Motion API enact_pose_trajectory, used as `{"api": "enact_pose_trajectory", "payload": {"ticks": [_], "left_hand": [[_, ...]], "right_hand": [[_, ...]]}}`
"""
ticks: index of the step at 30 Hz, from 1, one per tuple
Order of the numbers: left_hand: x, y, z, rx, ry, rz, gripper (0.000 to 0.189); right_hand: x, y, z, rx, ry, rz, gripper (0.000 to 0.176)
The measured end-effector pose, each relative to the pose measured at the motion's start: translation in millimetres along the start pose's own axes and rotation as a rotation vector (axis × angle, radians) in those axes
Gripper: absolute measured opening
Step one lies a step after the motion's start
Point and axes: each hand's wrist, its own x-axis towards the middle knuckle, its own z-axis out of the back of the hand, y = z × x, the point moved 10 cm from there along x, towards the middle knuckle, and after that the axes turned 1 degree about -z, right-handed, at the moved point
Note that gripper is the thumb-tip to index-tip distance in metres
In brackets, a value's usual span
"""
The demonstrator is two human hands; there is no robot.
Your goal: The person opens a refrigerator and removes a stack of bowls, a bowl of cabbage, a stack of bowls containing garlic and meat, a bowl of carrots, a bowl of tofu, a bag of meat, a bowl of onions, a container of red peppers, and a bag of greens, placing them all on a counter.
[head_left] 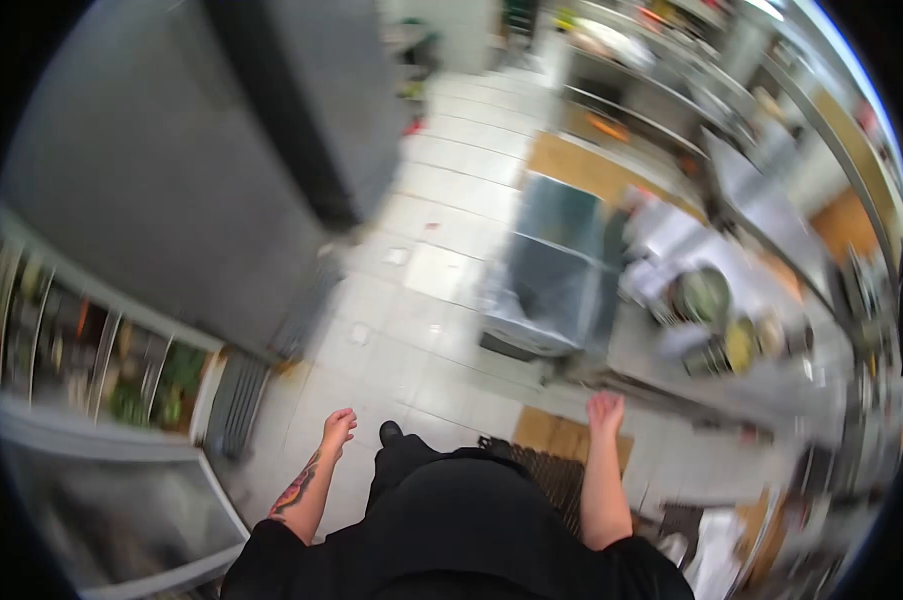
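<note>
My left hand [340,429] hangs over the tiled floor with its fingers loosely curled, and nothing shows in it. A black shoe [391,433] is just to its right. On the other side my right hand [605,409] is raised palm-up above a piece of cardboard [552,432] on the floor, near the front of a steel counter [662,370]. Its fingers look slightly bent and apart, though blurred, and no object is visible in it. Neither hand touches anything I can make out.
A tall grey metal cabinet [162,170] stands at left, above an open refrigerated unit with shelved food [92,350]. A plastic-lined bin [547,280] stands beside the counter, which bears metal containers [702,297]. A dark mat [547,480] lies near my feet. White tiles [442,270] run ahead.
</note>
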Motion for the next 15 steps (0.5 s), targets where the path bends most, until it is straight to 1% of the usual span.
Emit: {"api": "enact_pose_trajectory", "payload": {"ticks": [1,2,4,5,6,7,8,9,10,12,14,15], "left_hand": [[0,10,28,-0.043,-0.034,-0.016,0.044],[2,21,54,-0.081,-0.068,-0.032,0.043],[20,51,88,-0.169,-0.073,-0.054,0.043],[19,54,103,-0.206,-0.078,-0.097,0.043],[17,57,114,-0.241,-0.076,-0.138,0.043],[15,72,131,-0.301,-0.134,-0.123,0.043],[16,71,145,-0.269,-0.159,-0.232,0.042],[17,70,164,-0.219,-0.182,-0.343,0.041],[13,78,189,-0.243,-0.23,-0.338,0.041],[14,95,235,-0.249,-0.235,-0.365,0.039],[14,119,299,-0.308,-0.3,-0.341,0.038],[12,126,336,-0.312,-0.379,-0.351,0.037]], "right_hand": [[-16,-53,-15,-0.171,-0.027,-0.091,0.034],[-32,-107,-34,-0.309,0.006,-0.199,0.034],[-65,-205,-85,-0.712,0.112,-0.31,0.037],[-86,-254,-117,-0.773,0.175,-0.339,0.037],[-108,-300,-148,-0.987,0.306,-0.368,0.039],[-129,-341,-176,-1.204,0.438,-0.386,0.041],[-151,-378,-205,-1.261,0.49,-0.4,0.041],[-179,-424,-243,-1.386,0.642,-0.395,0.04],[-209,-466,-278,-1.491,0.796,-0.39,0.038],[-261,-555,-334,-1.598,1.029,-0.357,0.037],[-332,-633,-389,-1.676,1.254,-0.251,0.035],[-367,-667,-408,-1.67,1.352,-0.254,0.034]]}}
